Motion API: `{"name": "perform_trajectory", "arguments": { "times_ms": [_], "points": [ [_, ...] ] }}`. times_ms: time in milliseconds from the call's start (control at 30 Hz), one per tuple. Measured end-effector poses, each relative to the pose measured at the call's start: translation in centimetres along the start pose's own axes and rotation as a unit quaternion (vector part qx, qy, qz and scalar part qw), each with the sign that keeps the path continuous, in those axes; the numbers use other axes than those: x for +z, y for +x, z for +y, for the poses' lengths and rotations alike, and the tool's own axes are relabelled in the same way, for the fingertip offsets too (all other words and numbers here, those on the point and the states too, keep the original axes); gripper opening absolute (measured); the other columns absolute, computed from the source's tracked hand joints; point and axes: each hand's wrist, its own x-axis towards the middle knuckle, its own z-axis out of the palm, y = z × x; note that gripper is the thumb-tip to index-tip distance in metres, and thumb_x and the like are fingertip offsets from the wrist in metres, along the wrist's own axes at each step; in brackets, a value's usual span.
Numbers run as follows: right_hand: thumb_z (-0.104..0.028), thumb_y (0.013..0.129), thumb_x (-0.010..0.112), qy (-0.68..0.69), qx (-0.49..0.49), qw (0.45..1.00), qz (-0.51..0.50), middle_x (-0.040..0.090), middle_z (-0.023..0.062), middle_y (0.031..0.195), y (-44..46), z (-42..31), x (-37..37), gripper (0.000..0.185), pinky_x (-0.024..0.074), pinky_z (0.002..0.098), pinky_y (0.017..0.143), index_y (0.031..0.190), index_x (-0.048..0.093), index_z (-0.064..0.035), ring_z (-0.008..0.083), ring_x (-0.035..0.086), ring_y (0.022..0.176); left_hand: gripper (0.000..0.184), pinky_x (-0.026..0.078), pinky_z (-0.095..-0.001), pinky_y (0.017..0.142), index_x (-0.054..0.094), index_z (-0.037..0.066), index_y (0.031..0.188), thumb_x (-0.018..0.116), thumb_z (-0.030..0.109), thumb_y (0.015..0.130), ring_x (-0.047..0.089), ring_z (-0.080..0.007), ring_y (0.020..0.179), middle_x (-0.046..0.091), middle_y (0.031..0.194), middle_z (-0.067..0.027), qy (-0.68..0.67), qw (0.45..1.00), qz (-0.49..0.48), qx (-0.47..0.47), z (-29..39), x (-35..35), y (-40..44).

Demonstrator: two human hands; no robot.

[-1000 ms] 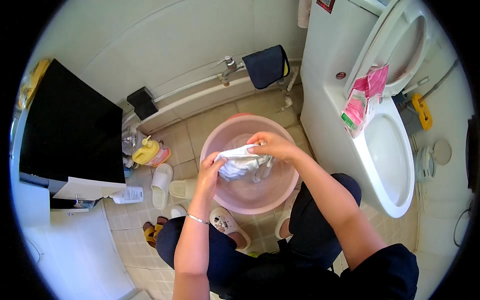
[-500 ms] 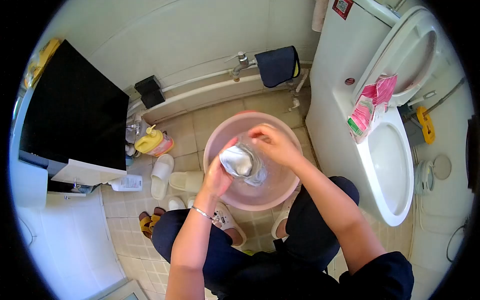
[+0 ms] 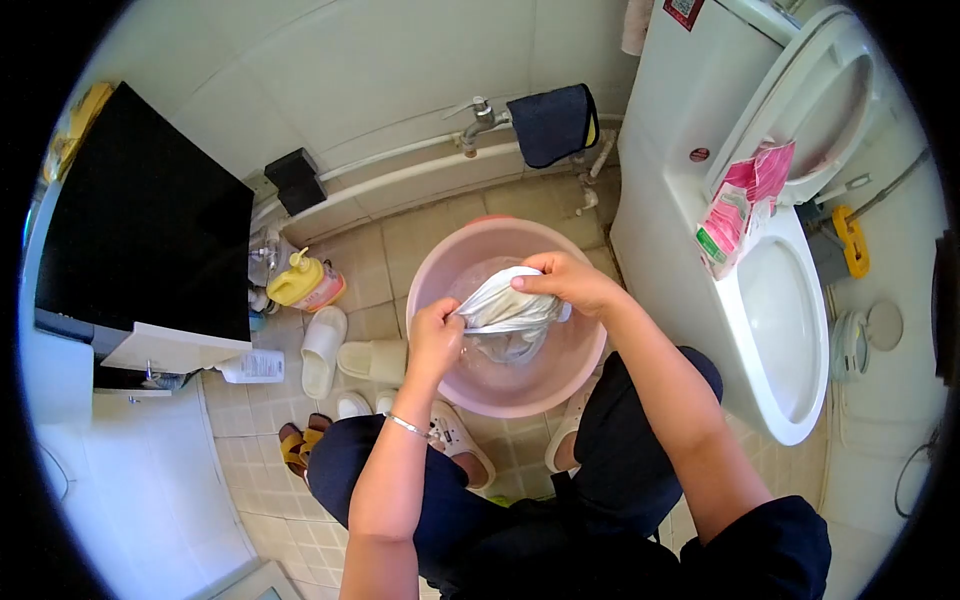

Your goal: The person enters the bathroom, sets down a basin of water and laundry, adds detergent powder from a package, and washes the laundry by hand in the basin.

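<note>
A wet white cloth [image 3: 505, 302] is stretched between my two hands above a pink plastic basin [image 3: 437, 265]. My left hand [image 3: 437, 338] pinches the cloth's left end. On its upper right side, my right hand [image 3: 572, 284] grips the fabric between thumb and fingers. The cloth's lower part bunches and hangs down into water in the basin. Greyish patches show on the fabric, and its exact kind of garment cannot be made out.
To the right stands a white toilet [image 3: 785, 340] with its lid raised and a pink packet [image 3: 742, 205] on it. Slippers [image 3: 324, 352], a yellow pump bottle [image 3: 300, 285] and a white bottle [image 3: 255, 366] are at left. A wall tap [image 3: 484, 118] and dark cloth [image 3: 552, 125] are behind.
My right hand has closed on the cloth, which was bunched in my left hand before. The cloth is now spread out and pulled between both hands.
</note>
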Motion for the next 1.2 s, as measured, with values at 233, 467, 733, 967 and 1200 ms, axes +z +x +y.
{"name": "perform_trajectory", "arguments": {
  "times_ms": [233,467,733,967,1200],
  "points": [
    [-0.016,0.077,0.066,-0.273,-0.112,0.951,0.096,0.057,0.0044,0.083,0.4,0.2,-0.2,0.021,0.0416,0.0258,0.07,0.091,0.062,-0.0015,0.0127,0.053,0.078,0.012,0.037,-0.0225,0.06,0.055,0.0,0.074,0.044,0.004,0.078,0.046,-0.009,0.064,0.05,0.067,0.0003,-0.069,0.954,0.185,0.225,0.1,-0.6,1.0],
    [-0.006,0.076,0.063,-0.432,-0.201,0.852,0.218,0.055,0.0064,0.09,0.8,1.8,0.3,0.021,0.0449,0.0269,0.073,0.096,0.06,-0.0045,0.0153,0.055,0.08,0.017,0.039,-0.0227,0.062,0.056,0.003,0.089,0.042,0.01,0.081,0.049,-0.0099,0.071,0.054,0.077,-0.0001,-0.348,0.936,0.0,-0.054,0.8,-1.1,0.8],
    [-0.007,0.073,0.061,-0.33,-0.204,0.917,0.092,0.056,0.008,0.092,1.6,5.6,3.2,0.02,0.0445,0.0302,0.079,0.092,0.057,-0.0055,0.019,0.055,0.087,0.025,0.043,-0.0284,0.081,0.05,0.003,0.107,0.04,0.009,0.085,0.053,-0.0157,0.091,0.055,0.097,-0.0055,-0.468,0.875,-0.028,-0.116,1.7,-1.8,0.5],
    [-0.01,0.077,0.061,-0.286,-0.244,0.92,0.109,0.054,0.0051,0.08,1.7,4.3,1.6,0.013,0.0425,0.0289,0.07,0.084,0.053,-0.0038,0.016,0.053,0.077,0.023,0.042,-0.0335,0.087,0.047,0.008,0.109,0.039,0.013,0.088,0.052,-0.0175,0.101,0.055,0.104,-0.0045,-0.454,0.888,-0.004,-0.075,0.9,-3.5,0.8],
    [-0.016,0.079,0.062,-0.299,-0.112,0.946,0.061,0.057,0.0071,0.081,-0.4,0.6,1.1,0.019,0.0432,0.0312,0.073,0.09,0.053,-0.0036,0.0197,0.054,0.078,0.025,0.041,-0.032,0.085,0.045,0.005,0.112,0.038,0.014,0.09,0.051,-0.0166,0.097,0.054,0.105,-0.0063,-0.475,0.875,0.082,-0.045,0.4,-3.4,1.3]
  ]
}}
